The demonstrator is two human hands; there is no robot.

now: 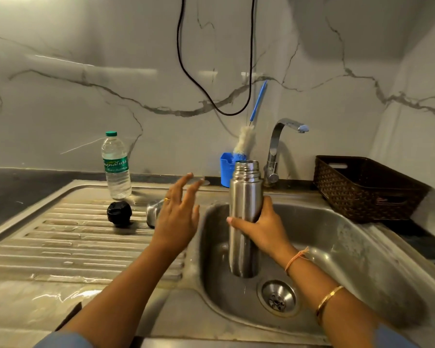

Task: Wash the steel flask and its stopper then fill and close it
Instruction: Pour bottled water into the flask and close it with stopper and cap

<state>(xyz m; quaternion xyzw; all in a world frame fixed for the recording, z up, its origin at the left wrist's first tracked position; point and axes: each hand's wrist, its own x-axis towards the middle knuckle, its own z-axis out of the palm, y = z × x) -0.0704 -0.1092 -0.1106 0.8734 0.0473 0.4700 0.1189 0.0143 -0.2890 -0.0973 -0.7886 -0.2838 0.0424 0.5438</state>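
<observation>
Right grip [261,228] clamped round flask [245,192]; left grip [178,217] spread, holding nothing, half hiding steel object [151,210].

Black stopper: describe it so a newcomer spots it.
Find the ribbed drainboard left of the sink basin. In front of the water bottle lies the stopper, a steel cup to its right. It alone is black; its neighbours are clear or shiny.

Green label on the plastic water bottle [116,167] reading "Signature", smaller print beneath it too small to read
</observation>
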